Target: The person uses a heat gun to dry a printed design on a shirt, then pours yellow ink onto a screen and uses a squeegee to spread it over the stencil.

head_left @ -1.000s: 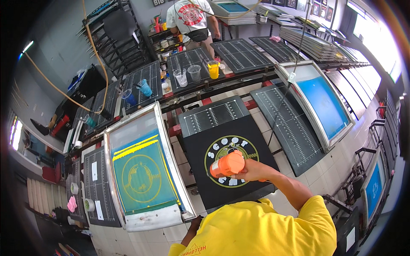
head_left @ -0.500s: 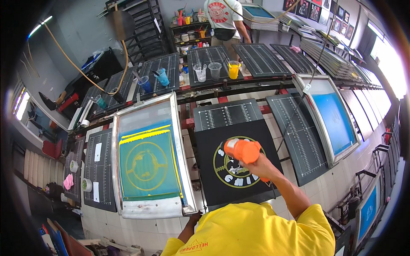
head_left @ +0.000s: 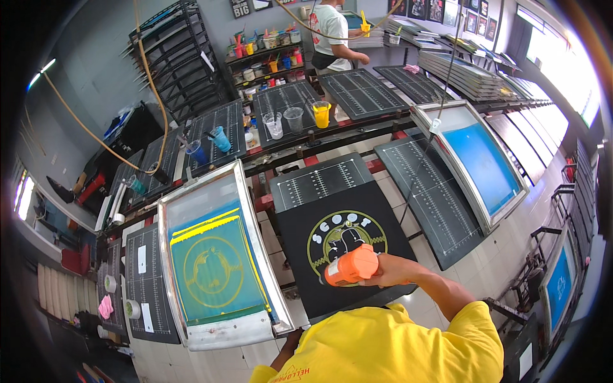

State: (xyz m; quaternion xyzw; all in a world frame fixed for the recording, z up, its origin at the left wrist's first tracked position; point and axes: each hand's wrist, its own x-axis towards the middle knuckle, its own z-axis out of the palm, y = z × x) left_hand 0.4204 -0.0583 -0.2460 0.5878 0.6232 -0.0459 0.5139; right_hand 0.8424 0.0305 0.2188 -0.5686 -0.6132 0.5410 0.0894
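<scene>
My right hand (head_left: 387, 270) is closed around an orange heat gun (head_left: 352, 265), whose dark nozzle end points left and down over the lower part of a printed circle. That round print (head_left: 348, 239), in olive and white with a scooter-like figure, is on black fabric (head_left: 306, 220) laid over a dark ruled board (head_left: 322, 182). To the left, a metal-framed printing screen (head_left: 214, 268) stands tilted, with yellow ink along its top and side. My left hand (head_left: 295, 338) is low beside this screen's near right corner, its fingers hidden by the corner and my yellow shirt.
Plastic cups line the far boards, including a yellow cup (head_left: 321, 114) and a blue cup (head_left: 221, 139). Another framed screen (head_left: 482, 166) leans at right. A cable (head_left: 436, 126) hangs between. A person in a white shirt (head_left: 329, 29) is at the back by shelves of ink pots (head_left: 271, 60).
My right hand has brought the heat gun down toward the print's lower edge, uncovering its upper part. My view has shifted. The person at the back has turned sideways.
</scene>
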